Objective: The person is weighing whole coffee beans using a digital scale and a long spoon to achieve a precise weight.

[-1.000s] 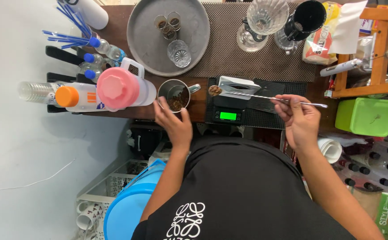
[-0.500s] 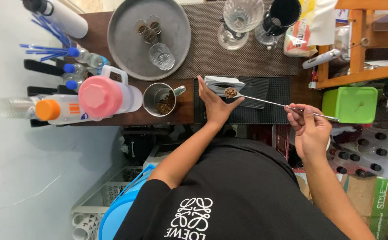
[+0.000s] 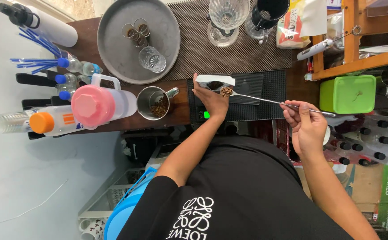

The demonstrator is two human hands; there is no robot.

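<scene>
Right hand [image 3: 307, 126] pinching long spoon [image 3: 274, 101], bowl pointing left

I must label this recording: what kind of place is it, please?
Probably a café or drinks counter: a long spoon carries coffee beans to a small white tray on a scale, beside a metal cup and glasses on a round tray.

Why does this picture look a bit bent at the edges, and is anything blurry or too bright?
Head view: the wide lens curves the edges, so the wooden shelf leans. Light is soft and even, with faint shadows; the round metal tray shows only a dull sheen. The long spoon in the right hand and the left hand on the white dish look sharp. The top-left corner is washed out.
</scene>
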